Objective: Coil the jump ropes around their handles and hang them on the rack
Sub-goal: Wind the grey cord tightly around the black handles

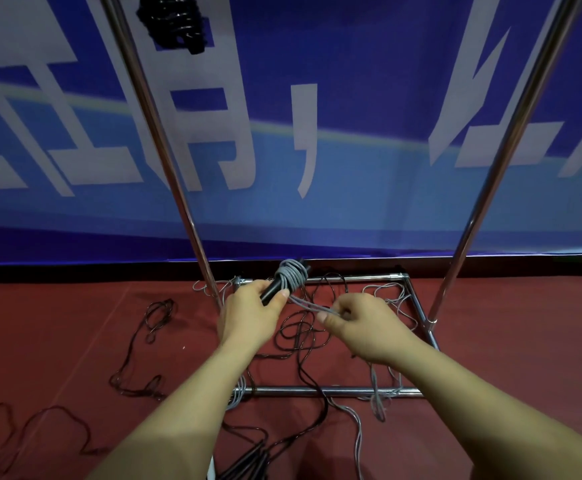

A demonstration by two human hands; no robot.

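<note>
The left hand (251,311) is curled round the black handles (271,293) of a grey jump rope (291,274), held low in front of the rack (331,391), above its square base frame; a thick bundle of grey turns already sits on the upper end of the handles. The right hand (362,323) pinches the doubled grey strand (312,306) between thumb and fingertips, just beside the coil, and the strand runs taut from the pinch to the wraps.

The step in hand looks like finishing the coil; little free rope seems to remain, so the tail probably wants tucking under the last turns or pulling snug through them. Good practice would be to keep the strand tight, lay each turn beside the one before rather than over it, and let the left thumb pin the bundle so nothing slackens; a loose end would likely unwind once hung.

Black ropes (300,336) lie tangled on the red floor (75,323) inside and around the frame, not yet coiled; one black coiled rope (173,20) hangs at the top of the rack.
</note>
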